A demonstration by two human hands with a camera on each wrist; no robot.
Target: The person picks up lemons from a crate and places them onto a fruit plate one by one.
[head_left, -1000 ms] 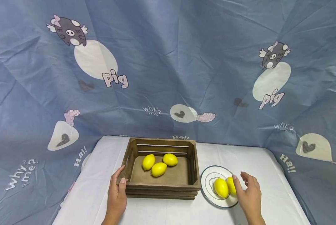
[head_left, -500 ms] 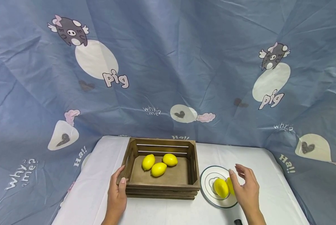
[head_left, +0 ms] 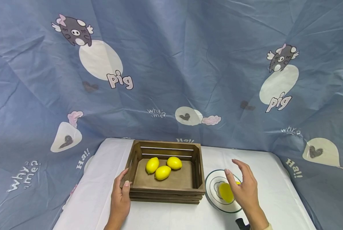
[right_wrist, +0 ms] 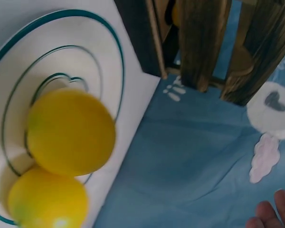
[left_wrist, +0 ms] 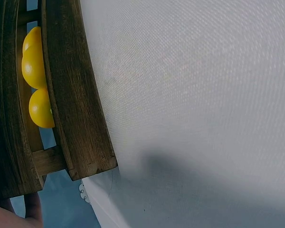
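Near the tabletop (head_left: 165,217) edge, the left hand (head_left: 120,199) grips the crate (head_left: 165,191) corner while the right hand (head_left: 243,188) hovers open-fingered, holding nothing, over two lemons (right_wrist: 69,130) left on the plate (head_left: 210,195); three lemons (head_left: 162,172) already lie in the crate beyond.

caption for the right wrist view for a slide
Two lemons on a plate beside a wooden crate.

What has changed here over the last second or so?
The right hand has moved left over the plate, open above its lemons, gripping nothing. The left hand still holds the crate, three lemons inside unmoved.
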